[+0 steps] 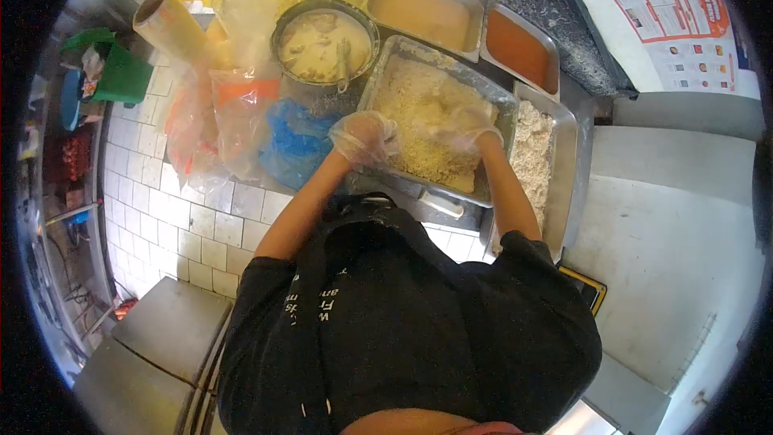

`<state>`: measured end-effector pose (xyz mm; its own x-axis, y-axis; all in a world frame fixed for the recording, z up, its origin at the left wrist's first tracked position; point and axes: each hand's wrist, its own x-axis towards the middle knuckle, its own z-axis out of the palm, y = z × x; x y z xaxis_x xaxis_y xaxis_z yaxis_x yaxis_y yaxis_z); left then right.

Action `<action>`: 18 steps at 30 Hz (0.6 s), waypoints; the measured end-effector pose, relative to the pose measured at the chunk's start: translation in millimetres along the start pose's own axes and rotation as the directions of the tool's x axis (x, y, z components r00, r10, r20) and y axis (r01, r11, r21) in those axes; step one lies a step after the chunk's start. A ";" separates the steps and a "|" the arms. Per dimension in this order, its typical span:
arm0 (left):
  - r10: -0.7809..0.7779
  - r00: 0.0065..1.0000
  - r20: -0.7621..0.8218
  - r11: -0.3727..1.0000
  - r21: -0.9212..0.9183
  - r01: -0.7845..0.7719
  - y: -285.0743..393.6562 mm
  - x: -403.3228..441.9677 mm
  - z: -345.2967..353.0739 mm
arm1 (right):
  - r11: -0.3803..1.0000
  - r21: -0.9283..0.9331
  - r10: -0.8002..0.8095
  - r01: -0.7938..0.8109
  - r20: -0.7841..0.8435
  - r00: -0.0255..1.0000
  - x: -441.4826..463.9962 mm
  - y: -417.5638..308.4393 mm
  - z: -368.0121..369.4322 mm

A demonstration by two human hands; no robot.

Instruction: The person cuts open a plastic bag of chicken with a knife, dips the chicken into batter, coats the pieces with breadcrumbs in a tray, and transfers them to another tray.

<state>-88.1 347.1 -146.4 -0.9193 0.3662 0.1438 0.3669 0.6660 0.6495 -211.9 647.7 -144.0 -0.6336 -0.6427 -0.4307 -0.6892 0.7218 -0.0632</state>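
Observation:
A deep metal tray holds pale yellow breadcrumbs in front of me. My left hand, in a loose clear plastic glove, is at the tray's near left rim. Its fingers are bunched inside the glove, and I cannot make out whether they grip anything. My right hand, gloved the same way, reaches over the right part of the crumbs. Its fingers are smeared and blend with the crumbs. To the left stands a round dark pot of creamy batter with a utensil handle in it.
Metal pans of tan liquid and orange-red powder sit behind the crumbs. A long pan of flaky coating lies right. Left are a blue plastic bag, clear bags and a plastic-wrap roll. A white handle shows below the tray.

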 end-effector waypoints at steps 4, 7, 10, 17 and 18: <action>-0.004 1.000 -0.015 0.998 -0.056 0.003 8.9 -1.0 -3.2 | 0.989 0.024 0.132 -0.143 0.263 0.956 -39.1 -32.6 -41.3; -0.011 0.998 0.063 0.998 0.059 0.007 15.7 1.8 -15.2 | 0.941 0.203 0.226 -0.272 0.222 0.949 -61.5 -67.5 -92.4; -0.015 0.997 0.073 1.000 -0.007 0.015 10.9 1.6 -8.1 | 0.897 0.417 0.204 -0.149 -0.090 0.975 -59.3 -33.8 -25.5; 0.006 0.990 0.138 0.991 0.130 -0.024 29.6 3.5 -21.7 | 0.892 0.319 0.394 -0.320 -0.200 0.897 -92.0 -35.4 -49.7; -0.021 0.993 0.112 0.991 0.132 0.006 26.8 1.3 -18.3 | 0.879 0.334 0.418 -0.340 -0.200 0.886 -103.5 -38.2 -60.0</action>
<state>-82.0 353.5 -115.2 -0.9052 0.4225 0.0456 0.3767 0.7480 0.5465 -141.1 671.2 -43.0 -0.9200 -0.3187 -0.2280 -0.2732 0.9388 -0.2096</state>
